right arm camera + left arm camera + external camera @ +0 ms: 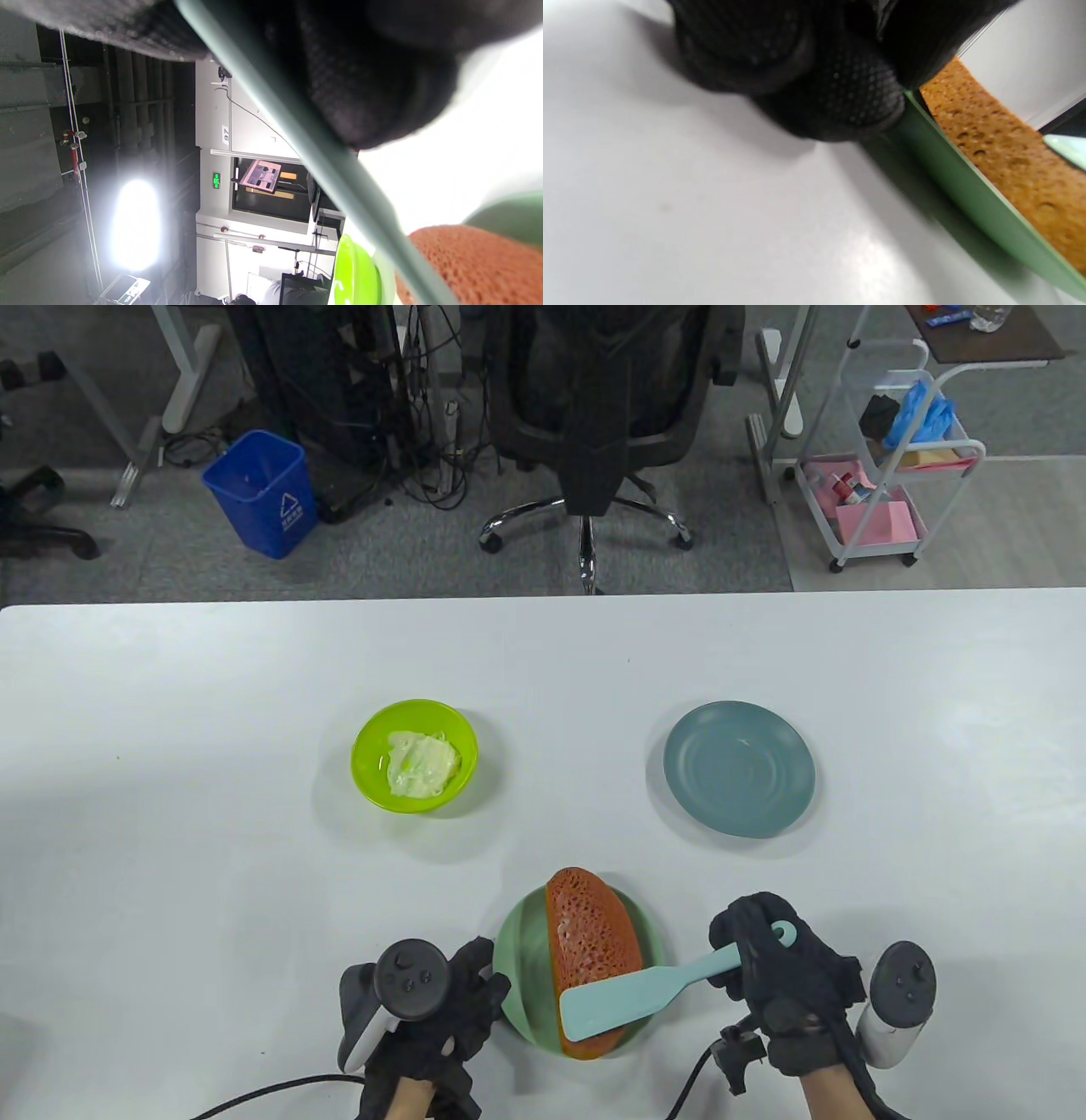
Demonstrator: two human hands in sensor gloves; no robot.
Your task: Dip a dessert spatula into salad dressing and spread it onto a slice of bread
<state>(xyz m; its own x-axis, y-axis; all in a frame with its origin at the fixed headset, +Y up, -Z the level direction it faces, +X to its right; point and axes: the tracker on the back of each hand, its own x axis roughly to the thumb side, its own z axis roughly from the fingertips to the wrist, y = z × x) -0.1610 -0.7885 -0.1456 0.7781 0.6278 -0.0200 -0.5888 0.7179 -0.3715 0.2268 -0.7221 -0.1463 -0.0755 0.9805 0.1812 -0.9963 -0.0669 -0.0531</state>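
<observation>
Spatula (628, 997) on bread (590, 950); bowl (414, 757) left, plate (739, 768) right.

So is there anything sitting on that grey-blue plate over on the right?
No: the round grey-blue plate is bare, while the brown bread slice lies on the pale green plate nearer the hands.

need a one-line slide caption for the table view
Right hand holds the spatula over the bread slice while left hand steadies the green plate; dressing bowl beyond.
</observation>
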